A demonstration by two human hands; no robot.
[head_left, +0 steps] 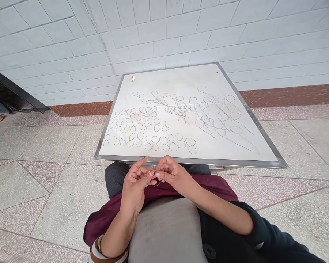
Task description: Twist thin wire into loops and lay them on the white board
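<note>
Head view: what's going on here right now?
A person's left hand and right hand pinch a thin wire-like strand between them, by the near edge of a white board. On it, figure-eight pieces lie in rough rows toward the left; looser looped strands with long tails overlap toward the middle and right.

The worktop [167, 78] has a smooth surface and an edge [235, 163] of dull metal. The loops [192, 146] look like thin metal wire. The wall [181, 29] is of smooth tiles.
</note>
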